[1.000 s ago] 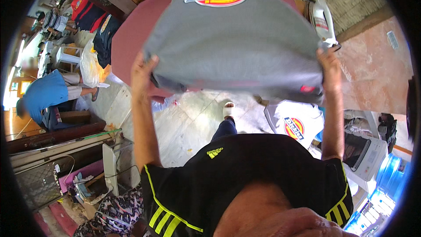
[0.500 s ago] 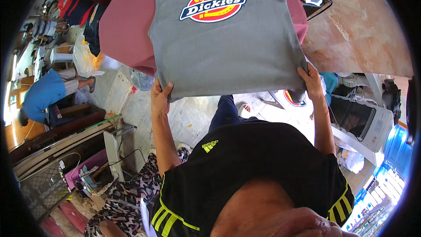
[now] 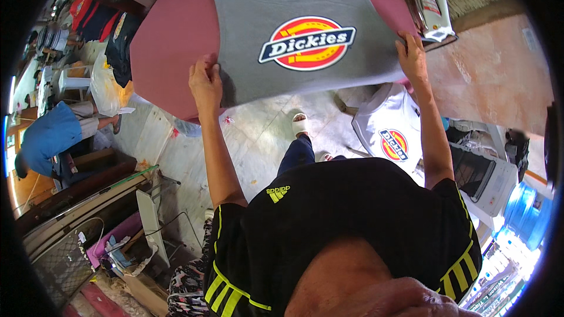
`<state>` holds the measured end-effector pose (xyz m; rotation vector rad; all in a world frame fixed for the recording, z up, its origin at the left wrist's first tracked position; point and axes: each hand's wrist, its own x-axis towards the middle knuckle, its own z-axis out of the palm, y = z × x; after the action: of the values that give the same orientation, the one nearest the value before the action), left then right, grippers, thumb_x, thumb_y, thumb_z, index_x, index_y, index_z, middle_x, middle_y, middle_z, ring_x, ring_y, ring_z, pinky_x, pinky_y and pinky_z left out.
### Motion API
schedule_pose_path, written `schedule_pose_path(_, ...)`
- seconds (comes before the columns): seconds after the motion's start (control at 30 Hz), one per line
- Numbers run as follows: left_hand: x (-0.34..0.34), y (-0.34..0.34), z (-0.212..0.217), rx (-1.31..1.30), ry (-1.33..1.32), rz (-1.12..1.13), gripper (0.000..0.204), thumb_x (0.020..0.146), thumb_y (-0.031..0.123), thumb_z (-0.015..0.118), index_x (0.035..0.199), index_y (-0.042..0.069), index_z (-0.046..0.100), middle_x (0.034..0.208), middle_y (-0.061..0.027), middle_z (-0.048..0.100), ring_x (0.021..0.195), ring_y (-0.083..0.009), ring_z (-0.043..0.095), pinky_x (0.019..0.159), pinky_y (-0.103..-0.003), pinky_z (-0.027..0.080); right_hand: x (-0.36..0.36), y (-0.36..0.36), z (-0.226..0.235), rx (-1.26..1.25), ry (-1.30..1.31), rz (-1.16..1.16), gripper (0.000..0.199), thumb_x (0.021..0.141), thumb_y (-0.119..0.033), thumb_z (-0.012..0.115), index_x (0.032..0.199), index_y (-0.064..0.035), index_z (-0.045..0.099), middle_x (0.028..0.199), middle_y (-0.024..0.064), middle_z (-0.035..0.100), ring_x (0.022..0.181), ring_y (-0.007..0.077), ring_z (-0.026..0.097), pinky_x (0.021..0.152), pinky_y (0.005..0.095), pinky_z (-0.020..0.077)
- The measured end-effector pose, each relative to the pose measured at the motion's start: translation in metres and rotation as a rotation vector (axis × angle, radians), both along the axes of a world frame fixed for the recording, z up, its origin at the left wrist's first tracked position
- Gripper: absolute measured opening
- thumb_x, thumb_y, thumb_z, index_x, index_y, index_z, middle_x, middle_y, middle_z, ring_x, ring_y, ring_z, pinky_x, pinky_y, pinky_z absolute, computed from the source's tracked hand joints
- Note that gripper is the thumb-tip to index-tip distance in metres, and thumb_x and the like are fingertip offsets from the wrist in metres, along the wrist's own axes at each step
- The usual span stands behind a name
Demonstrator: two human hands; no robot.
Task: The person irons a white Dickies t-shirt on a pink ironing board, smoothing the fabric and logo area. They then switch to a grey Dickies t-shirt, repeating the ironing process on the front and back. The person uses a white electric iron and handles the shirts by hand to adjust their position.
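Note:
A grey sleeveless top (image 3: 247, 41) lies spread on a maroon padded board (image 3: 164, 53), its neckline away from me. A red, yellow and dark blue oval logo is printed on its front, and its near end bends down over the board's front edge. My left hand (image 3: 205, 85) is at the top's left side, closed with fingers bent and the thumb against the cloth edge. At the opposite side, my right hand (image 3: 412, 61) pinches the top's edge with thumb and fingers. Both fingertips are partly hidden.
A white iron (image 3: 433, 9) rests on a stand right of the board. Below it hangs a white shirt (image 3: 385, 117) with a similar logo. A person in blue (image 3: 53, 135) bends over at the left. A white appliance (image 3: 484, 170) and blue water jug (image 3: 529, 214) stand at the right.
The grey top has come down onto the board and its logo sits nearer to me. My hands moved up along its sides. The iron and white shirt show more fully.

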<state>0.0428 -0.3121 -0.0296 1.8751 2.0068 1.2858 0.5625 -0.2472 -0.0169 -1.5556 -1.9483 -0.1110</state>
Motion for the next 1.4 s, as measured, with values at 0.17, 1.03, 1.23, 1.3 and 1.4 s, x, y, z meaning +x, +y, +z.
schedule_pose_path(0.17,-0.002,0.017,0.018,-0.249,-0.088,-0.096,0.024,0.080,-0.002,0.073,0.103,0.001,0.069,0.088,-0.0142,0.067,0.075,-0.0256,0.066,0.068,-0.037,0.052,0.011,0.013,-0.007,-0.207,0.177,-0.031,0.020,0.086,-0.008,0.071,0.104,-0.0024,0.068,0.103,0.0181,0.070,0.097,0.0349,0.068,0.087,0.0400,0.0525)
schedule_pose_path(1.03,-0.016,0.300,0.028,-0.220,0.142,-0.352,0.029,0.090,0.036,0.074,0.085,0.009,0.069,0.067,-0.0068,0.062,0.061,-0.0235,0.059,0.058,-0.034,0.047,-0.086,0.305,-0.014,0.058,-0.090,0.277,0.013,0.093,-0.014,0.067,0.104,-0.0069,0.068,0.101,0.0127,0.069,0.096,0.0357,0.065,0.084,0.0431,0.0529)
schedule_pose_path(1.23,-0.017,0.305,0.022,-0.077,0.296,-0.373,0.033,0.090,0.044,0.071,0.085,0.011,0.068,0.070,-0.0064,0.065,0.064,-0.0268,0.064,0.058,-0.041,0.047,-0.131,0.228,0.010,0.019,-0.138,0.271,0.019,0.093,-0.019,0.067,0.111,-0.0138,0.067,0.109,0.0066,0.060,0.101,0.0300,0.058,0.091,0.0463,0.0462)
schedule_pose_path(1.3,-0.018,0.300,0.025,-0.043,0.308,-0.355,0.037,0.089,0.047,0.072,0.086,0.010,0.068,0.071,-0.0087,0.065,0.065,-0.0283,0.065,0.059,-0.043,0.048,-0.133,0.232,0.006,0.042,-0.175,0.277,0.023,0.092,-0.020,0.067,0.114,-0.0143,0.066,0.109,0.0079,0.061,0.104,0.0303,0.057,0.092,0.0464,0.0456)
schedule_pose_path(1.4,-0.020,0.300,0.025,-0.153,0.376,-0.357,0.023,0.092,0.032,0.067,0.092,0.009,0.070,0.083,-0.0138,0.069,0.078,-0.0292,0.068,0.068,-0.043,0.052,-0.158,0.239,0.008,0.038,-0.038,0.366,0.025,0.094,-0.017,0.064,0.118,-0.0099,0.065,0.117,0.0125,0.059,0.115,0.0320,0.054,0.099,0.0460,0.0429)
